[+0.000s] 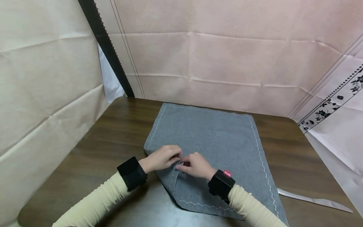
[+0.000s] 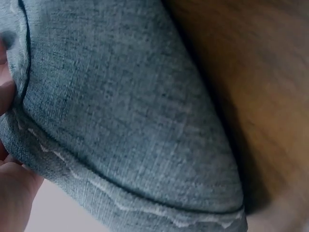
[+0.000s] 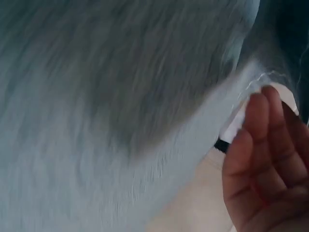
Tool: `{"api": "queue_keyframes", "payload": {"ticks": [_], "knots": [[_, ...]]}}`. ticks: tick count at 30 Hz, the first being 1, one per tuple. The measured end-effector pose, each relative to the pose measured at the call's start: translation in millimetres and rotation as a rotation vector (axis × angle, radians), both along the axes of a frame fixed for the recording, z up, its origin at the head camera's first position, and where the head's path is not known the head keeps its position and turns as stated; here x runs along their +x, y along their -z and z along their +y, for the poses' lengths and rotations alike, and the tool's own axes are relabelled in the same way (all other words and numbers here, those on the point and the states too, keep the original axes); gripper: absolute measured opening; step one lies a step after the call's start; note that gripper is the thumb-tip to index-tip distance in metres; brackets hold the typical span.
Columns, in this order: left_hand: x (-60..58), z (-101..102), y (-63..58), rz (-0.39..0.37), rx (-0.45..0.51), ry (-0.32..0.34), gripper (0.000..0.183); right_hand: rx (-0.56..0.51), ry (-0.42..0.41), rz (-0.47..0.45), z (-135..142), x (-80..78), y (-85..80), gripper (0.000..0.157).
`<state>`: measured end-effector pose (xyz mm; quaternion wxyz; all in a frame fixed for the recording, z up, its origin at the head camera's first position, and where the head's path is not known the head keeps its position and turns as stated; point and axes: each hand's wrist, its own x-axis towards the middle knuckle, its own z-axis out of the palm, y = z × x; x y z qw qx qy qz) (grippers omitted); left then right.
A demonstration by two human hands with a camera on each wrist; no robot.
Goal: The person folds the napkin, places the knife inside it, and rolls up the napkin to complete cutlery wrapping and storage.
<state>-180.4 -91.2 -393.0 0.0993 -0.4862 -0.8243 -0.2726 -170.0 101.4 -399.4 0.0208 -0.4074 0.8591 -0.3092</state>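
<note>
A grey-blue cloth [image 1: 215, 138] with wavy pale stitching along its borders lies over the wooden table, its near-left edge lifted and folded inward. My left hand [image 1: 165, 156] pinches that raised edge, and in the left wrist view its fingertips [image 2: 7, 96] grip where two stitched hems meet. Facing it, my right hand [image 1: 197, 165] has thumb and fingers curled at the same fold, a small piece of cloth between them. The right wrist view puts the right fingertips [image 3: 258, 104] right at the stitched border, beside a blurred sheet of the cloth.
A flat silvery, blade-shaped strip [image 1: 316, 201] lies on the dark wooden table [image 1: 113, 138], right of the cloth and partly hidden under its edge. Creased pale sheets [image 1: 227, 56] hang behind and beside the table. Both wrists carry black bands.
</note>
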Motion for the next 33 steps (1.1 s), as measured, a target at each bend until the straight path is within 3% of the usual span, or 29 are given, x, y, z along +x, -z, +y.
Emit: {"api": "queue_keyframes", "payload": {"ticks": [4, 8, 13, 19, 26, 31, 33], "knots": [[-0.1, 2, 0.0, 0.014, 0.013, -0.009, 0.011, -0.072, 0.06, 0.022, -4, -1.8, 2.0, 0.022], [-3.1, 3, 2.7, 0.132, 0.028, 0.008, 0.005, -0.056, 0.129, 0.049, -1, -3.4, 0.5, 0.026], [-4.2, -1, 6.3, 0.229, 0.036, -0.046, 0.01, -0.008, 0.2, 0.101, 6, -8.4, 1.2, 0.029], [1.1, -6, 10.6, 0.192, -0.046, -0.086, 0.011, -0.012, 0.296, 0.139, 17, -16.1, 6.1, 0.016], [5.8, -9, 18.3, 0.126, -0.198, -0.052, 0.016, -0.044, 0.386, 0.173, 26, -23.3, 6.7, 0.008], [9.1, -9, 20.8, 0.111, -0.291, -0.05, 0.022, -0.072, 0.45, 0.153, 31, -28.8, 5.7, 0.004], [10.7, -9, 20.3, 0.108, -0.339, -0.056, 0.025, -0.108, 0.483, 0.105, 33, -30.1, 3.7, 0.004]]}}
